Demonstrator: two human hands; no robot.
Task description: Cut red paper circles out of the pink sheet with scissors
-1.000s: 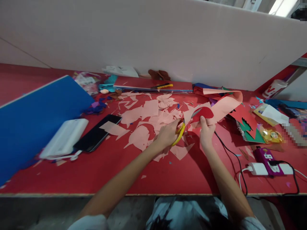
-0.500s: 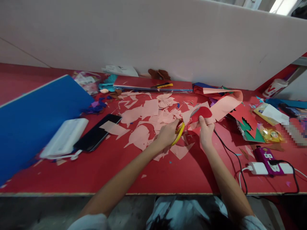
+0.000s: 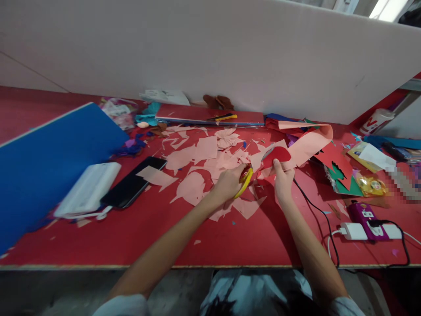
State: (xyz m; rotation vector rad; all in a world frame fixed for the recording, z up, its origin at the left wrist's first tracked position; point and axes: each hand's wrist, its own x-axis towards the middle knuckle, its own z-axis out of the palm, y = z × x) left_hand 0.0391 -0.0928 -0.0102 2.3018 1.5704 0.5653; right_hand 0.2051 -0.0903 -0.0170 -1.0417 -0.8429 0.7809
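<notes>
Yellow-handled scissors sit clenched in your left hand, their grey blade angled up against the red paper. Your right hand grasps that red paper, with the fingers pressed on its lower edge. The two hands are just beside each other, and a long salmon paper strip runs from the red piece off to your right.

Salmon paper scraps lie scattered over the red counter, right up to your left hand. Further left, you have a black smartphone, a white plastic case and a blue board propped at a tilt. To your right lie green-and-red paper cut-outs, and a black cable runs past a white plug adapter and a purple box. Against the white partition is a red folder with a yellow utility knife on top.
</notes>
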